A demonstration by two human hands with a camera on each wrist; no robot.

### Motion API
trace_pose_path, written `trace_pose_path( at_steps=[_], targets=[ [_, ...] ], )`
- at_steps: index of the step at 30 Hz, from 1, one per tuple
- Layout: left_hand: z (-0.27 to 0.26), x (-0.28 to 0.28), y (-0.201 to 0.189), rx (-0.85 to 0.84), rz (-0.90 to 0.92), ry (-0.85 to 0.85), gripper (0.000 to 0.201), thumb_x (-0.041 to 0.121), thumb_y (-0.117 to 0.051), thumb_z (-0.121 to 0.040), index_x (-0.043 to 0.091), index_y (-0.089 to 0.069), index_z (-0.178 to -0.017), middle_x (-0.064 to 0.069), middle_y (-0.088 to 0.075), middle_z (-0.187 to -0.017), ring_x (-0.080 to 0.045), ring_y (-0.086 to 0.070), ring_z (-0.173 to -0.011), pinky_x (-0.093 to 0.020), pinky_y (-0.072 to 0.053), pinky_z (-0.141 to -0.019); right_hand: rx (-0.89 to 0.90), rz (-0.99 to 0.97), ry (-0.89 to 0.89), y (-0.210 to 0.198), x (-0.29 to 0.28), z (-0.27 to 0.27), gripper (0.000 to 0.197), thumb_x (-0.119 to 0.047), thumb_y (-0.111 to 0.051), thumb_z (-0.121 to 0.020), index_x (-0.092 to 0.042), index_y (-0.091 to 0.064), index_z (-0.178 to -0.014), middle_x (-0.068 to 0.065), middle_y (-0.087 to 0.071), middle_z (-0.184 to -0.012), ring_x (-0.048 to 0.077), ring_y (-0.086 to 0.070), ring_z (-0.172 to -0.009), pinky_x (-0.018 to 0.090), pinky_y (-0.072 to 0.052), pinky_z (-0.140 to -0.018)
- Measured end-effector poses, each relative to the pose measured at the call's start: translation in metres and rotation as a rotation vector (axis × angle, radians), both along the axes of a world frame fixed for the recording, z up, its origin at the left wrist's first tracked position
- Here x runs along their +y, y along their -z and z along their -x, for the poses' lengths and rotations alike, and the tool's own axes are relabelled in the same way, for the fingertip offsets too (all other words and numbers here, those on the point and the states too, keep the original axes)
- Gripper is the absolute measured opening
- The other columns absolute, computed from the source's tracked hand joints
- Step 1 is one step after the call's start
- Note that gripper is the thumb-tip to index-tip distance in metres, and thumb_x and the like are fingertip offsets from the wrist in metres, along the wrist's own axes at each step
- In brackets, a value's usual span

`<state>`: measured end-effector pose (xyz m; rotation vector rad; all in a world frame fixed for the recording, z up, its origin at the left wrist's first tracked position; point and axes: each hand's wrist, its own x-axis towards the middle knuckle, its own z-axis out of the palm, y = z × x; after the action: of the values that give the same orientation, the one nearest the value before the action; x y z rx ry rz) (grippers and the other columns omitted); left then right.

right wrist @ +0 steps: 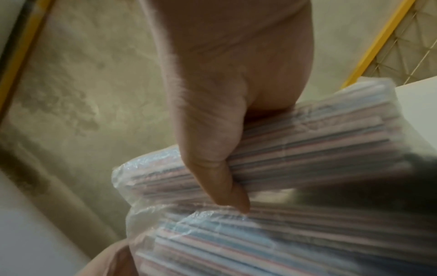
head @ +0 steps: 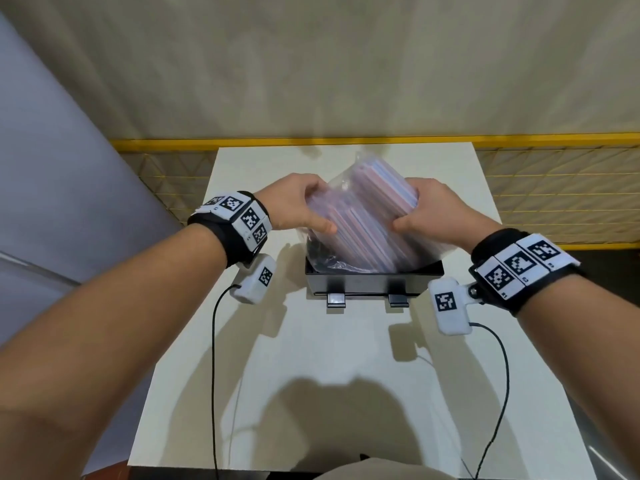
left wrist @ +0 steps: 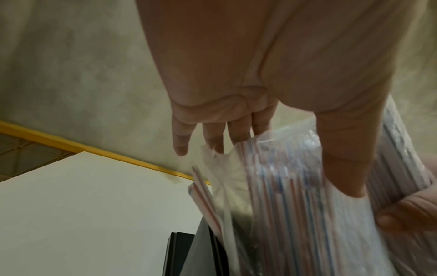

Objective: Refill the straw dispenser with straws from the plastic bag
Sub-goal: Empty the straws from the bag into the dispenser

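Note:
A clear plastic bag point(head: 363, 216) packed with red- and blue-striped straws tilts over the black, open-topped straw dispenser point(head: 374, 284) in the middle of the white table. My left hand point(head: 301, 206) grips the bag's left side, thumb on top point(left wrist: 343, 158). My right hand point(head: 429, 209) grips its right side, thumb pressed across the straws point(right wrist: 212, 168). The bag's lower end dips into the dispenser. In the left wrist view a couple of loose straws point(left wrist: 203, 196) poke out of the bag's open end toward the dispenser's wall point(left wrist: 184, 252). The dispenser's inside is hidden by the bag.
The white table point(head: 346, 375) has bare surface in front of and beside the dispenser. A yellow rail point(head: 346, 142) with wire mesh runs behind the table's far edge. Two thin black cables point(head: 214, 341) hang from the wrist cameras over the table front.

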<state>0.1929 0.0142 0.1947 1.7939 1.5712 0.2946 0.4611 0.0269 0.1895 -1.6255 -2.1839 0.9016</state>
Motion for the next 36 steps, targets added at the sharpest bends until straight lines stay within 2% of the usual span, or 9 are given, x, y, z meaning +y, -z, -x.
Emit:
trace_pose_path(
  at_steps=[3,7,10,15,20,24,27,31,36],
  targets=[
    [0.004,0.0,-0.002,-0.099,0.004,-0.067,0.063,0.041,-0.086,-0.062,0.021,-0.065,-0.118,0.004,-0.067,-0.118,-0.015,-0.062,-0.112,-0.034,-0.049,-0.101,0.033,-0.003,0.004,-0.004,0.002,0.003,0.033,-0.013,-0.081,-0.074,-0.014,-0.064,-0.102,0.005,-0.064,-0.095,0.025,-0.06,-0.089,0.027,-0.047,-0.066],
    [0.01,0.0,-0.011,-0.32,0.015,-0.3,0.052,0.033,-0.056,-0.073,0.02,-0.065,-0.122,0.002,-0.06,-0.129,-0.014,-0.051,-0.122,-0.021,-0.038,-0.088,0.072,0.006,0.019,-0.003,0.002,0.006,0.034,-0.011,-0.082,-0.075,-0.016,-0.064,-0.103,0.002,-0.063,-0.093,0.024,-0.06,-0.088,0.028,-0.045,-0.065],
    [0.015,-0.005,-0.007,-0.363,0.097,-0.425,0.044,0.041,-0.043,-0.103,0.019,-0.056,-0.139,0.001,-0.05,-0.137,-0.017,-0.042,-0.129,-0.033,-0.031,-0.1,0.036,-0.02,0.014,0.002,-0.001,0.007,0.032,-0.009,-0.08,-0.075,-0.014,-0.065,-0.103,0.006,-0.065,-0.095,0.027,-0.061,-0.089,0.028,-0.046,-0.067],
    [0.017,-0.014,0.011,-0.395,0.245,-0.475,0.071,0.074,-0.029,-0.097,0.028,-0.047,-0.148,-0.003,-0.043,-0.156,-0.027,-0.039,-0.143,-0.052,-0.031,-0.115,0.133,-0.006,0.077,0.004,-0.007,0.008,0.032,-0.009,-0.079,-0.077,-0.016,-0.065,-0.104,0.0,-0.062,-0.09,0.023,-0.059,-0.086,0.031,-0.047,-0.069],
    [0.011,-0.012,0.009,-0.441,0.147,-0.36,0.057,0.06,-0.048,-0.098,0.025,-0.051,-0.143,0.002,-0.051,-0.147,-0.018,-0.045,-0.135,-0.044,-0.032,-0.116,0.142,-0.006,0.042,-0.007,-0.006,0.005,0.035,-0.008,-0.082,-0.077,-0.014,-0.066,-0.107,0.005,-0.064,-0.094,0.021,-0.058,-0.085,0.028,-0.046,-0.069],
    [0.008,-0.01,0.009,-0.403,0.133,-0.241,0.075,0.05,-0.074,-0.069,0.029,-0.055,-0.139,0.006,-0.061,-0.136,-0.016,-0.053,-0.126,-0.039,-0.038,-0.108,0.157,0.008,0.028,-0.013,-0.006,0.008,0.035,-0.008,-0.083,-0.077,-0.013,-0.065,-0.106,0.003,-0.062,-0.093,0.018,-0.058,-0.085,0.028,-0.046,-0.069],
    [0.004,-0.006,0.009,-0.413,0.126,-0.221,0.057,0.044,-0.073,-0.072,0.027,-0.063,-0.126,0.005,-0.068,-0.12,-0.018,-0.062,-0.114,-0.038,-0.047,-0.097,0.203,0.032,0.035,-0.014,-0.007,0.011,0.034,-0.006,-0.081,-0.078,-0.017,-0.062,-0.104,-0.001,-0.059,-0.092,0.014,-0.057,-0.086,0.028,-0.045,-0.069],
    [0.001,-0.005,0.008,-0.539,0.153,-0.326,0.028,0.044,-0.052,-0.101,0.023,-0.07,-0.097,0.01,-0.074,-0.086,-0.01,-0.069,-0.082,-0.025,-0.052,-0.071,0.23,0.052,0.044,-0.016,-0.01,0.006,0.034,-0.004,-0.08,-0.079,-0.016,-0.061,-0.105,-0.005,-0.057,-0.09,0.011,-0.055,-0.084,0.024,-0.041,-0.066],
    [0.009,-0.009,0.015,-0.532,0.213,-0.419,0.066,0.078,-0.043,-0.085,0.026,-0.073,-0.11,-0.002,-0.075,-0.108,-0.022,-0.07,-0.098,-0.043,-0.053,-0.099,0.261,0.082,0.04,-0.022,-0.013,0.003,0.032,-0.001,-0.08,-0.079,-0.021,-0.061,-0.094,-0.004,-0.057,-0.088,0.01,-0.055,-0.08,0.024,-0.041,-0.065]
  ],
)
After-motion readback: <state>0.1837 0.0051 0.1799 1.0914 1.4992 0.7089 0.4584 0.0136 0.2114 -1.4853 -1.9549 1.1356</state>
